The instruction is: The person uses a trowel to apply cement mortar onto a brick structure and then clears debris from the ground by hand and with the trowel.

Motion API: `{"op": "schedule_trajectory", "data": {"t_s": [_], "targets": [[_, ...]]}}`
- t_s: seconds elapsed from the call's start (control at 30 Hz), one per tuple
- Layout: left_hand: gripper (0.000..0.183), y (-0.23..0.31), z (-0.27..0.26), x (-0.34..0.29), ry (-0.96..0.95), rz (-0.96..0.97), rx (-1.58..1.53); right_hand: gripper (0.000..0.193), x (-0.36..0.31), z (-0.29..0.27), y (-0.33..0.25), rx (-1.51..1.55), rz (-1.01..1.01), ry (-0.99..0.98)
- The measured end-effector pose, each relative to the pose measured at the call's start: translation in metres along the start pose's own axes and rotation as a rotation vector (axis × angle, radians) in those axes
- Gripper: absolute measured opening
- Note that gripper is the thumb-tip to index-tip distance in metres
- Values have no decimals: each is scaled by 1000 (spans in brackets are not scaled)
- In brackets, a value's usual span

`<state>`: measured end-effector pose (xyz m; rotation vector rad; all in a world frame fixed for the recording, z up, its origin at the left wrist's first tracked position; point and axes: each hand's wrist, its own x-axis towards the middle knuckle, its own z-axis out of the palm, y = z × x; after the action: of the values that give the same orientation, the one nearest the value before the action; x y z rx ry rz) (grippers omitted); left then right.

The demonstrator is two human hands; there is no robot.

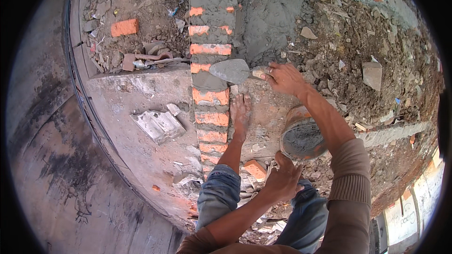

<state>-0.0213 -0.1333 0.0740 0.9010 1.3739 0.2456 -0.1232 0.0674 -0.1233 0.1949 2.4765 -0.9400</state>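
My right hand is closed round the handle of a trowel. Its grey, mortar-smeared blade lies flat over the brick course, where wet mortar fills a gap between orange bricks. My left hand holds nothing; its fingers are loosely bent and apart, just below the rim of a bucket. Grey mortar sits inside that bucket. Whether a fingertip touches the rim I cannot tell. A taut string runs along the left edge of the course.
My bare foot stands against the course's right side. Left of it lies a pale broken chunk. Loose bricks rest on the dirt at upper left. Rubble and a flat stone spread to the right. Dark cables curve along the left.
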Motion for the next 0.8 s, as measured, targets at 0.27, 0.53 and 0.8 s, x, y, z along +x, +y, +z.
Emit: {"op": "schedule_trajectory", "data": {"t_s": [0.27, 0.53, 0.8], "targets": [[76, 2, -1, -1, 4, 22, -10, 44, 107, -83, 1, -112, 181, 546], [76, -2, -9, -3, -69, -31, -42, 53, 98, -76, 31, -355, -92, 261], [76, 0, -4, 0, 7, 21, -18, 56, 14, -44, 42, -211, -23, 225]]}}
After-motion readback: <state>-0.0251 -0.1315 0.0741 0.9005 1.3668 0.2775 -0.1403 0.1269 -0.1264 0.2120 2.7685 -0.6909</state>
